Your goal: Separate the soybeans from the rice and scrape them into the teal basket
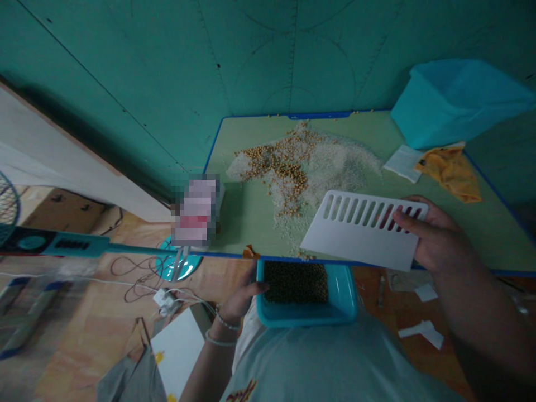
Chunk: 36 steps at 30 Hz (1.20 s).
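Observation:
My right hand (435, 231) grips a white slotted plastic scraper (364, 240) by its right end, held low over the pale green table. Just beyond the scraper spreads a pile of white rice-like grains (339, 164), mixed with yellow-brown soybeans (288, 173). Below the table's front edge, my left hand (244, 301) clasps the left rim of a blue plastic tub (343, 290), its thumb over the rim and its other fingers mostly hidden. Small dark green beans (293, 282) lie in the tub, mostly at its left.
A blue bin (456, 106) stands at the table's back right, near a yellow cloth (452, 170) and a white packet (404, 162). At the left edge sits a blurred box (196, 212). A blue fan (75, 243) and cables occupy the left side.

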Motion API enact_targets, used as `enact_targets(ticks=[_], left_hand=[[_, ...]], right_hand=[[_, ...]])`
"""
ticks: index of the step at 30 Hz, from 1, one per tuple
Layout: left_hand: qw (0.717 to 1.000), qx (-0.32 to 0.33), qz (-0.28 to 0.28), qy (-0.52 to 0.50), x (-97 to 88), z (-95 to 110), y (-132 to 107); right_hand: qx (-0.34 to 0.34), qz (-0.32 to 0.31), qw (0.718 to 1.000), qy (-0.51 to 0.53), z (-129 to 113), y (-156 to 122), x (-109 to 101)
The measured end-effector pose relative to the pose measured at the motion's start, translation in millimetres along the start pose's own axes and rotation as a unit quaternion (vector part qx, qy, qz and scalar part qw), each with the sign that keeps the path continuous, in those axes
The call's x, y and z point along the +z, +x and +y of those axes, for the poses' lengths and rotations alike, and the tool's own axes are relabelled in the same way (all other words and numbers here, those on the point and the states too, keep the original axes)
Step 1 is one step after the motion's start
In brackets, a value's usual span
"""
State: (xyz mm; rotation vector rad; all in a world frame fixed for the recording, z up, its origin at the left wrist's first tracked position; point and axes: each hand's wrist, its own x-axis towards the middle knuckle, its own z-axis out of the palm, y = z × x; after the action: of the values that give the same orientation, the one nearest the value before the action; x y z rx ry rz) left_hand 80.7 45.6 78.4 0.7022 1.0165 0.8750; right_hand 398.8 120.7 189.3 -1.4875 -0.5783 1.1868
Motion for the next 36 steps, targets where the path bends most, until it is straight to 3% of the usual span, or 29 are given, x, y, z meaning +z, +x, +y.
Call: enact_targets(ticks=[4,9,23,36], left_hand=[[1.0,-0.008,-0.006,-0.008,2.1,0,0],[1.0,-0.001,-0.007,0.003,0.4,1,1],[1.0,-0.003,0.009,0.001,0.0,-1,-1],[1.0,0.004,-0.01,-0.001,5.2,5,-1]], right_hand=[[0.0,0.042,0.999,-0.017,-3,1,-14],[0.015,0.052,0.998,-0.029,-3,-4,-23],[0.02,0.043,0.999,-0.015,-2,-6,-18],[0.03,0.004,0.999,-0.014,1,-11,-18]])
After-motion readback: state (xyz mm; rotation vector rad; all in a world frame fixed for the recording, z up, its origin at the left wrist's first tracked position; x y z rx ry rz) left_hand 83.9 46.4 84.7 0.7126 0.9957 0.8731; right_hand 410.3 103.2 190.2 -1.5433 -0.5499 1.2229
